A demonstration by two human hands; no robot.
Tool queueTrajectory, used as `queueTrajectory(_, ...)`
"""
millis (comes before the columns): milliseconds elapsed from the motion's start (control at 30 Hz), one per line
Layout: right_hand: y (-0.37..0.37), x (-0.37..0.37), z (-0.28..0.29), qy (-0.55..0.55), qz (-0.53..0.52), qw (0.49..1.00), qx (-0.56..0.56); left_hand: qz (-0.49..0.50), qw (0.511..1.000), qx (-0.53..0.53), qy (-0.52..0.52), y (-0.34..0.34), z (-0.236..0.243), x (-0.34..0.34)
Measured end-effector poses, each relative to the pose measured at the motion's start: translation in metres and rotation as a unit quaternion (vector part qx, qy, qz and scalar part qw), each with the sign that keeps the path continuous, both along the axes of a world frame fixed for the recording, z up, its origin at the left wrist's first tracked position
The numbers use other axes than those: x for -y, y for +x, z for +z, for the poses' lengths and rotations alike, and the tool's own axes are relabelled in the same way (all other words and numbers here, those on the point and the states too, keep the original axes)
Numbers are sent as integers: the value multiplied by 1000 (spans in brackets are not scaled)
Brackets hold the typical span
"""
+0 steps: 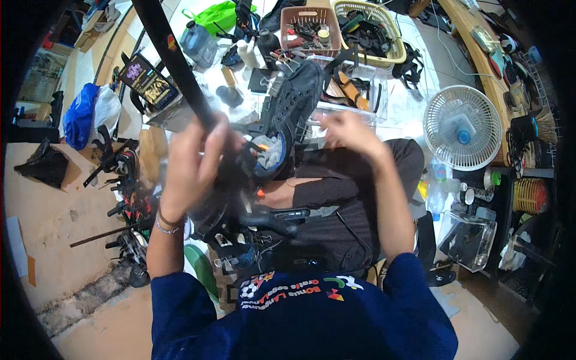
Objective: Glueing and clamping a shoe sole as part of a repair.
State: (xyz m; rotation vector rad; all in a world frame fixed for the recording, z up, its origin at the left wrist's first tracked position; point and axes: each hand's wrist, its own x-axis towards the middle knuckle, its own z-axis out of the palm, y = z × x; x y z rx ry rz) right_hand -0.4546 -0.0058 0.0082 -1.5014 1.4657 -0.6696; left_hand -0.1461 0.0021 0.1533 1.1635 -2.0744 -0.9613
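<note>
A dark shoe [298, 99] with a blue edge lies in front of me, above my crossed legs. Grey lining or cloth [271, 153] with a bit of orange shows at its near end. My left hand [195, 156] is left of the shoe, its fingers closed at the lower end of a long black pole [177, 60] that slants up past the top edge. To the right of the shoe my right hand [351, 133] is raised with its fingers curled. Motion smears those fingers, so whatever they may hold is unclear.
Beyond the shoe stand a brown basket [289, 17] of small tools and a cream basket [397, 42] of dark parts. A white slatted basket [441, 108] is at the right, near plastic bottles [437, 191]. Black-handled tools [123, 180] crowd the left side.
</note>
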Motion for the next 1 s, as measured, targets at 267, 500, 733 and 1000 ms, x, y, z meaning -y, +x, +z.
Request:
queueTrajectory(267, 47, -47, -24, 129, -128, 949, 256, 4, 999, -16, -45, -20, 1, 7)
queueTrajectory(500, 46, -65, -27, 78, -207, 900, 375, -3, 997, -80, 11, -21, -7, 27)
queueTrajectory(733, -59, -64, 26, -90, -290, 953, -6, -40, 992, -118, 35, -10, 1, 54)
queueTrajectory(1000, -105, 183, 105, -259, -161, 874, -378, -185, 981, 29, -40, -37, 50, 57)
